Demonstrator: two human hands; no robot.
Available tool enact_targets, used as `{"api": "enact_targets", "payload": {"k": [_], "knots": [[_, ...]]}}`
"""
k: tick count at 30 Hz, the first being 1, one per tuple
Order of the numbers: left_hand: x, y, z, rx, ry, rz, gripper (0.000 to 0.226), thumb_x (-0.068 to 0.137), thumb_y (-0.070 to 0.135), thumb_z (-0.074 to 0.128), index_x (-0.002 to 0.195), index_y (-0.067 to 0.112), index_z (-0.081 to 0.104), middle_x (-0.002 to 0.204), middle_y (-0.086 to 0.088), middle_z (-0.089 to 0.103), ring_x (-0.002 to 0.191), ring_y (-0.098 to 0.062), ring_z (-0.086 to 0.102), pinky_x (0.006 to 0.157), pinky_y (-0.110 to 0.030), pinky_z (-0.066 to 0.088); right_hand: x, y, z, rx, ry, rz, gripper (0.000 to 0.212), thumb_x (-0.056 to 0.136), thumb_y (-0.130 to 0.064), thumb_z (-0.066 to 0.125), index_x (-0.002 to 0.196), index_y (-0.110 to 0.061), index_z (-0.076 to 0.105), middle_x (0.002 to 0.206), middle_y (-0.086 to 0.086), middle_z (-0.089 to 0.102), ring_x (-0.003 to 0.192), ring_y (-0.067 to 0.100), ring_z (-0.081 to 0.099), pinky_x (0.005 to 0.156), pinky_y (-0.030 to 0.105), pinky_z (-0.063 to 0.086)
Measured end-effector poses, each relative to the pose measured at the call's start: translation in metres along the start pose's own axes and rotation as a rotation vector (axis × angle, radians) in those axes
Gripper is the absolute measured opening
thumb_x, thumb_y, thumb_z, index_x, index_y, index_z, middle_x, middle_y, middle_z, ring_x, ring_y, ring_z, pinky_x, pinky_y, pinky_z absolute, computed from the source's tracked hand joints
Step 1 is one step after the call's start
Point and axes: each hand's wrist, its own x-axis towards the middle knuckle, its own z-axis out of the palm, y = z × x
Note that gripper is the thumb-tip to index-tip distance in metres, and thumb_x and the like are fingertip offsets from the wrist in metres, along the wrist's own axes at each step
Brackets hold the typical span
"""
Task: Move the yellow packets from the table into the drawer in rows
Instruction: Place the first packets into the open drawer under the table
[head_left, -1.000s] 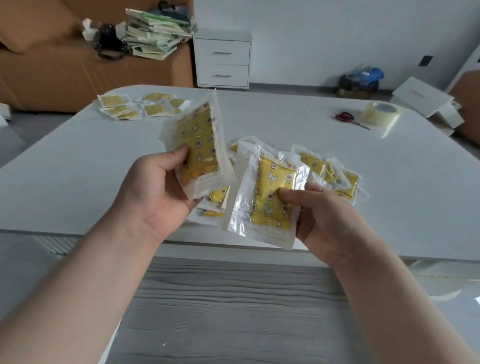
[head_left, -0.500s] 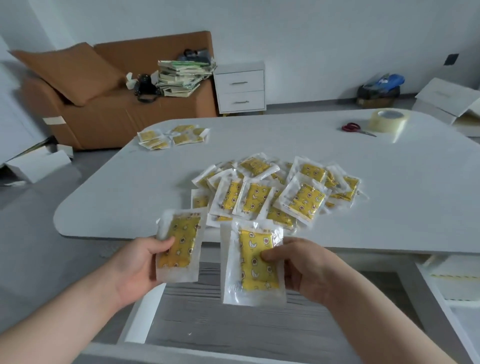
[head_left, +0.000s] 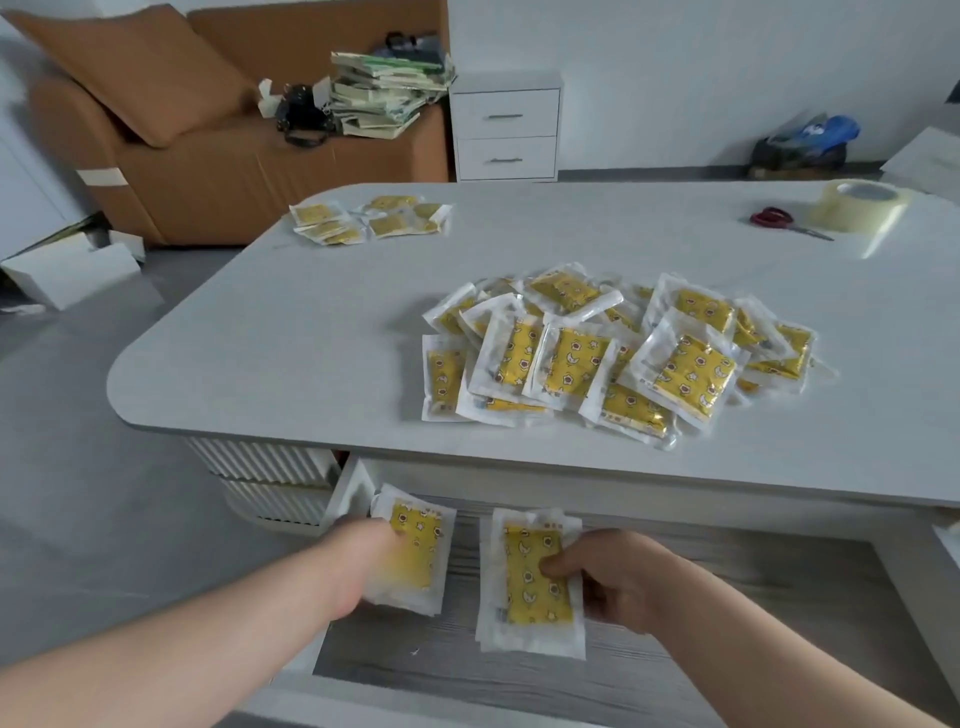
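My left hand grips a yellow star-printed plastic packet. My right hand pinches a second yellow packet. Both are low over the open grey wood-grain drawer. A heap of yellow packets lies on the white rounded surface above.

Your left hand: it holds a yellow packet at the left end of the open drawer; it looks blurry.
Your right hand: its thumb and fingers pinch a second yellow packet, just beside the first.
Your table: a big pile of yellow packets lies near the front edge; a small bunch sits at the far corner.
Far right: red scissors beside a roll of tape.
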Motion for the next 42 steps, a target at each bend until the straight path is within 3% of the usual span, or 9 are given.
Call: {"api": "enact_targets", "payload": {"k": [8, 12, 18, 21, 26, 29, 32, 38, 42], "knots": [[0.024, -0.005, 0.016, 0.477, 0.256, 0.18, 0.031, 0.092, 0.017, 0.059, 0.117, -0.001, 0.054, 0.093, -0.011, 0.06, 0.069, -0.021, 0.058, 0.046, -0.022, 0.04, 0.015, 0.002, 0.005, 0.016, 0.03, 0.014, 0.02, 0.081, 0.007, 0.073, 0.1, 0.002, 0.069, 0.087, 0.015, 0.078, 0.083, 0.03, 0.075, 0.074, 0.041, 0.061], [0.017, -0.008, 0.012, 0.757, 0.249, 0.361, 0.05, 0.098, 0.029, 0.052, 0.137, -0.001, 0.041, 0.131, -0.012, 0.051, 0.115, -0.025, 0.055, 0.086, -0.024, 0.045, 0.016, 0.005, 0.007, 0.028, 0.047, 0.011, 0.021, 0.081, 0.006, 0.073, 0.101, 0.002, 0.069, 0.09, 0.016, 0.077, 0.086, 0.031, 0.075, 0.081, 0.044, 0.06], [0.018, -0.006, 0.004, 1.06, 0.203, 0.483, 0.073, 0.1, 0.02, 0.05, 0.151, -0.007, 0.006, 0.157, -0.022, 0.025, 0.134, -0.027, 0.046, 0.099, -0.026, 0.044, 0.02, 0.01, 0.005, 0.065, 0.054, 0.005, 0.02, 0.084, 0.007, 0.069, 0.104, 0.004, 0.068, 0.093, 0.018, 0.077, 0.088, 0.032, 0.075, 0.083, 0.047, 0.06], [0.02, -0.004, 0.0, 1.265, 0.193, 0.564, 0.068, 0.101, 0.027, 0.048, 0.15, -0.007, 0.014, 0.156, -0.021, 0.029, 0.146, -0.028, 0.026, 0.108, -0.033, 0.042, 0.021, 0.009, 0.007, 0.036, 0.059, 0.007, 0.018, 0.087, 0.007, 0.066, 0.105, 0.003, 0.067, 0.094, 0.017, 0.077, 0.088, 0.032, 0.075, 0.083, 0.047, 0.06], [0.012, -0.001, -0.01, 1.543, 0.366, 0.836, 0.035, 0.093, 0.018, 0.059, 0.126, 0.007, 0.053, 0.112, -0.007, 0.062, 0.097, -0.023, 0.064, 0.07, -0.032, 0.053, 0.027, 0.004, 0.014, -0.048, 0.098, 0.002, 0.015, 0.088, 0.005, 0.065, 0.102, 0.002, 0.067, 0.095, 0.017, 0.076, 0.085, 0.031, 0.075, 0.079, 0.046, 0.061], [0.014, -0.004, -0.016, 1.532, 0.242, 1.045, 0.027, 0.094, 0.019, 0.055, 0.12, 0.013, 0.058, 0.122, -0.006, 0.055, 0.113, -0.023, 0.054, 0.094, -0.037, 0.047, 0.033, -0.003, 0.022, -0.11, 0.134, -0.037, 0.013, 0.089, 0.002, 0.066, 0.102, 0.001, 0.065, 0.097, 0.016, 0.074, 0.087, 0.03, 0.073, 0.079, 0.044, 0.061], [0.016, -0.008, -0.024, 1.556, 0.005, 1.037, 0.046, 0.091, 0.045, 0.056, 0.13, 0.02, 0.054, 0.137, -0.001, 0.047, 0.133, -0.023, 0.038, 0.12, -0.041, 0.016, 0.042, -0.01, 0.033, -0.311, 0.238, -0.15, 0.013, 0.088, -0.01, 0.069, 0.098, -0.004, 0.065, 0.092, 0.008, 0.07, 0.083, 0.022, 0.068, 0.075, 0.031, 0.057], [0.023, -0.01, -0.025, 1.63, -0.037, 1.002, 0.071, 0.077, 0.058, 0.067, 0.136, 0.022, 0.047, 0.142, 0.0, 0.045, 0.136, -0.024, 0.039, 0.122, -0.043, 0.004, 0.044, -0.011, 0.044, -0.575, 0.359, -0.321, 0.028, 0.083, -0.025, 0.067, 0.063, -0.015, 0.051, 0.059, -0.001, 0.05, 0.055, 0.016, 0.047, 0.049, 0.024, 0.034], [0.023, -0.011, -0.026, 1.628, -0.013, 1.002, 0.076, 0.074, 0.057, 0.07, 0.138, 0.024, 0.044, 0.146, -0.002, 0.04, 0.136, -0.025, 0.037, 0.121, -0.042, 0.008, 0.029, -0.009, 0.041, -0.916, 0.411, -0.411, 0.04, 0.091, -0.05, 0.052, 0.073, -0.015, 0.057, 0.069, -0.001, 0.059, 0.065, 0.017, 0.06, 0.053, 0.026, 0.044]]}}
